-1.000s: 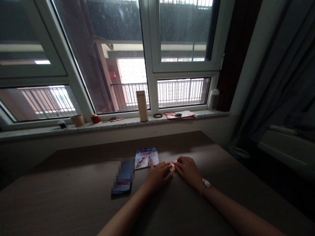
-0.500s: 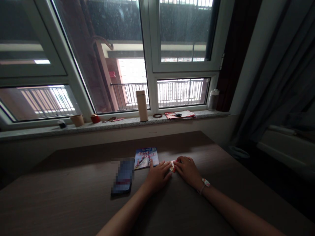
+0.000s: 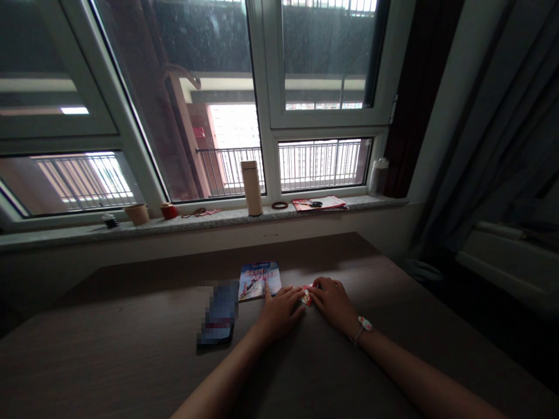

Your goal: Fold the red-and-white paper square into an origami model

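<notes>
Dark table (image 3: 117, 343), both hands (image 3: 279, 311) (image 3: 335, 301) palm-down at a small red-and-white piece (image 3: 307, 297), left flatter, right arched, grip unclear.

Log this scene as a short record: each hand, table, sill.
Left hand: palm down, fingertips at the small red-and-white piece, one finger over the booklet
Right hand: fingers at the piece's right side; bracelet on wrist
Table: pixelated phone left of booklet
Sill: cup, flask, scissors on papers, bottle, among others

A booklet (image 3: 255, 276) lies on the table (image 3: 131, 326); phone (image 3: 218, 317) to its near left, paper (image 3: 307, 297) right, bottle (image 3: 252, 189) behind.
</notes>
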Tool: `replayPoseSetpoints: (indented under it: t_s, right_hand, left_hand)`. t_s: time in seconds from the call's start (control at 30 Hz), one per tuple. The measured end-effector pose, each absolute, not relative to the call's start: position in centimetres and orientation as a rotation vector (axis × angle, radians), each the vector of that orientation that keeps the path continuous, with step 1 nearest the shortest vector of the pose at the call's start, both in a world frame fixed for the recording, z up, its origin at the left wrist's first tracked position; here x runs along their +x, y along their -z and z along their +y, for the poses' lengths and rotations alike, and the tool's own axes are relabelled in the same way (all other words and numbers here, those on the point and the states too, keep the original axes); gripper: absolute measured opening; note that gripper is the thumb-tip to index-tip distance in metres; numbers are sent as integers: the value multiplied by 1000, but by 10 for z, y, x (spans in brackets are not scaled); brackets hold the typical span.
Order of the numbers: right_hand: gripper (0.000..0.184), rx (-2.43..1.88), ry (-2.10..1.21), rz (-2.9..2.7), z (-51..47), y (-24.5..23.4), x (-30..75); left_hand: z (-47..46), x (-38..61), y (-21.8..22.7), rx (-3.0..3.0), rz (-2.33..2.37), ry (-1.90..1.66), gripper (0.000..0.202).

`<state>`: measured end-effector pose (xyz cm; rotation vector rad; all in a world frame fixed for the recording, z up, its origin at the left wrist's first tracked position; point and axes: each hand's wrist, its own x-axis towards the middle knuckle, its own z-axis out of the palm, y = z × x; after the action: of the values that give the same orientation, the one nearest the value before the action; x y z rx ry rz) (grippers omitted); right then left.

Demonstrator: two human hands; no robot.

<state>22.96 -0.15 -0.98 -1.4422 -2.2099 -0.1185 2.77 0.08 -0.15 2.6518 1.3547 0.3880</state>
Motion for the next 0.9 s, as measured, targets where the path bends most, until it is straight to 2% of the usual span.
replayPoseSetpoints:
  t_s: [0.9]
  right_hand:
    - [22,-1486,86,-2229,-3,6,227]
  left_hand:
    - [5,27,3,2615,1356,-457,39]
